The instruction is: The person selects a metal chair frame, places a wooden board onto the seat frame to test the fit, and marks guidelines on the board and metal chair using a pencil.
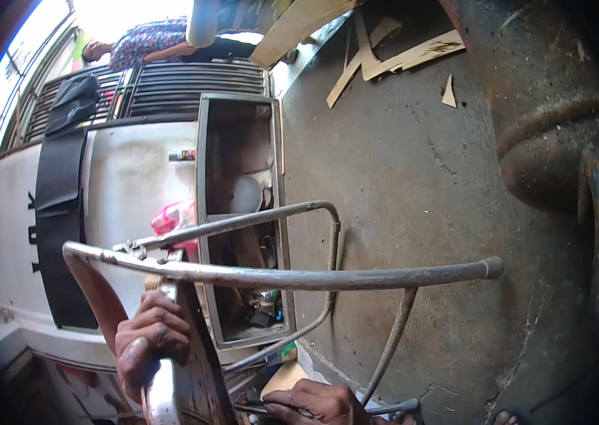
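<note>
- Near the top of my view, I see a person point(147, 42) in a patterned shirt, beside a row of dark metal bars point(200, 88).
- Toward the left, a black sheet point(64, 188) crosses a pale surface point(137, 170), with dark lettering point(32, 203) along one edge.
- I spot a small dark bottle point(185, 156) and a pink-and-white plastic bag point(173, 215) next to a metal-framed cabinet point(204, 170).
- Inside the cabinet sits a rounded whitish object point(246, 193).
- Angular board scraps point(413, 60) lie on the grey, cracked floor point(398, 177), a small pointed piece point(449, 92) just apart from them.
</note>
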Available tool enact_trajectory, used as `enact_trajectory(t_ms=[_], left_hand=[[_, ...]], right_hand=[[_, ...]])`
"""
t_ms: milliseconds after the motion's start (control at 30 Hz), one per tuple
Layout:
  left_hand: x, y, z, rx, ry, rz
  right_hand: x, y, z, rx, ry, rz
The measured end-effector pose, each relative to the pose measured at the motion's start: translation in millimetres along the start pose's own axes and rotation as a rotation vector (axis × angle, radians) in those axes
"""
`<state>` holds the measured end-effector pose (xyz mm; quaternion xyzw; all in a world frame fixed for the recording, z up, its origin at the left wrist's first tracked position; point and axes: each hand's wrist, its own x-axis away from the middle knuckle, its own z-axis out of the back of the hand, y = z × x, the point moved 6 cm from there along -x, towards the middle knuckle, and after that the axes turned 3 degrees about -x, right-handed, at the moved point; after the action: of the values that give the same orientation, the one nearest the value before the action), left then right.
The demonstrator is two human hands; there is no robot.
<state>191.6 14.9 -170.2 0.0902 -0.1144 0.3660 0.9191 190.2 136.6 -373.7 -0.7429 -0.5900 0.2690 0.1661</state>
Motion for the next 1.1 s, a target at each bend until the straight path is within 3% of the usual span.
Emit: enact_trajectory(t_ms=[167,233,300,367,833,1100], left_hand=[[22,-31,17,0.015,0.08,0.103],[33,-36,30,0.045,-0.017,0.106],[53,-36,29,-0.006,0.154,0.077],[61,-42,32,0.055,0.158,0.105],[78,-56,42,0.13,0.148,0.149],[72,-56,38,0.147,0.154,0.162]], right_hand=[[-8,19,-2,0.021,-0.039,-0.042],[-15,7,-11,0.095,-0.043,0.259],[-17,7,-19,0.008,-0.104,0.024],[-21,6,-34,-0.063,-0.162,0.024],[-42,-32,-82,-0.053,-0.119,0.321],[-43,-41,-77,0.01,-0.139,0.338]])
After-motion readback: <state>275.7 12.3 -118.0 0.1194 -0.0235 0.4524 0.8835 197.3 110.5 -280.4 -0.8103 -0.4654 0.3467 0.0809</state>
